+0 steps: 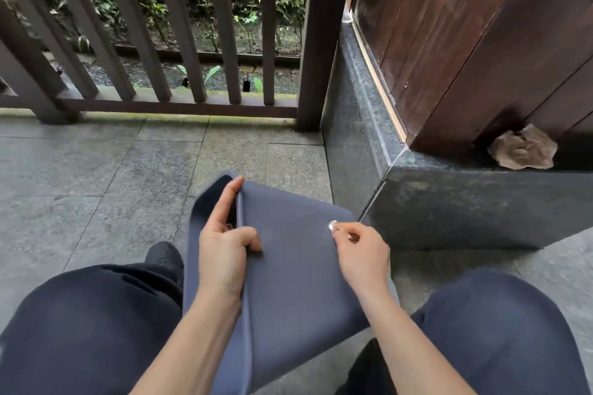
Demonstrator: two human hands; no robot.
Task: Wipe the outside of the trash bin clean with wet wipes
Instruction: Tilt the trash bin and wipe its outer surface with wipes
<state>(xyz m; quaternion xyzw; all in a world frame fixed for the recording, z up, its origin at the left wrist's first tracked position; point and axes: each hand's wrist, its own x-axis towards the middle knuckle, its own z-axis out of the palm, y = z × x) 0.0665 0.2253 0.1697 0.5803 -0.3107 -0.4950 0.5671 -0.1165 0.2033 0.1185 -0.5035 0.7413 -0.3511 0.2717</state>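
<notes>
A dark blue-grey trash bin [295,253] lies tilted between my knees, one flat side facing up and its open mouth toward the left. My left hand [224,244] grips its upper edge: the fingers reach over the rim into the opening and the thumb presses on the outer face. My right hand [359,250] pinches a small white wad of wet wipe [332,225] at its fingertips and holds it against the bin's right side near the corner. Most of the wipe is hidden inside the fingers.
Grey stone tiles [128,176] cover the floor ahead. A dark wooden railing [179,42] runs along the back, with plants beyond it. A dark stone step [465,202] and a brown wooden wall [481,42] stand at the right. A crumpled brown paper [523,147] lies on the step.
</notes>
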